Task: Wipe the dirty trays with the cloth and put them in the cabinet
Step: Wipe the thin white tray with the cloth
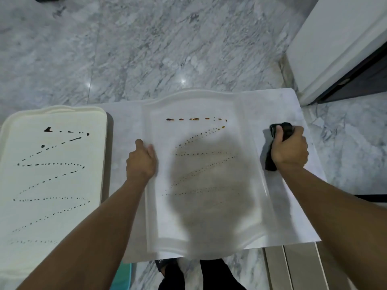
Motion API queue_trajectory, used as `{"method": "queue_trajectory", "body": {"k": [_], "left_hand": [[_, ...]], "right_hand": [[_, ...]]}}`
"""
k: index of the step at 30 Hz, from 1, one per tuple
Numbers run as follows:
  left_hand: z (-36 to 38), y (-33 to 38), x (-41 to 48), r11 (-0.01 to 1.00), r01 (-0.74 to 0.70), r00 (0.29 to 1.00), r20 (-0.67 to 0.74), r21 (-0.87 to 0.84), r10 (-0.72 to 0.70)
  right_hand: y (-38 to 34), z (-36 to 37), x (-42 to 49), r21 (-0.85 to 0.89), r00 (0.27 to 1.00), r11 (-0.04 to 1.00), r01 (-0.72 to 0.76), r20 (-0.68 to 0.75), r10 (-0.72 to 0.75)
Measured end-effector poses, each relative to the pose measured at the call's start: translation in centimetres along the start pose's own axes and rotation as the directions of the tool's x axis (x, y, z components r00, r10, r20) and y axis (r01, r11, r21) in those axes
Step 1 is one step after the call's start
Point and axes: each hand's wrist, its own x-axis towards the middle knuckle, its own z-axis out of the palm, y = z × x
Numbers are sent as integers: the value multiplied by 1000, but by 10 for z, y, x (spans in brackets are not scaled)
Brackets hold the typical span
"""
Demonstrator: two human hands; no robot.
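A white tray (247,114) lies in the middle of a small white table (289,101), streaked with zigzag lines of dark sauce drops. My left hand (141,162) holds its left rim, thumb on top. My right hand (290,146) grips a dark cloth (281,127) just right of this tray, over the table top. A second white tray (98,122) with the same dark zigzag drops lies to the left, apart from both hands. My head's shadow darkens the middle tray.
Grey marble floor surrounds the table. A white cabinet (335,49) with a dark opening at its base stands at the upper right. Metal rails (293,266) run along the floor at the lower right. My dark-clad feet (188,275) stand below the table's near edge.
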Motion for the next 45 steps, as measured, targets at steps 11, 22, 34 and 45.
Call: {"method": "queue_trajectory", "body": {"k": [11, 22, 34, 45], "left_hand": [[5, -8, 8, 998, 28, 1000, -5, 60, -28], [21, -13, 11, 998, 45, 995, -91, -34, -48], [27, -14, 10, 999, 36, 985, -166, -1, -35], [27, -9, 9, 998, 59, 990, -132, 12, -57]], "right_hand": [[-215, 99, -68, 134, 698, 760, 636, 320, -640], [-188, 157, -89, -37, 301, 323, 946, 474, -827], [-171, 159, -78, -52, 365, 408, 912, 557, -746], [-81, 96, 4, -200, 594, 593, 780, 536, -600]]}}
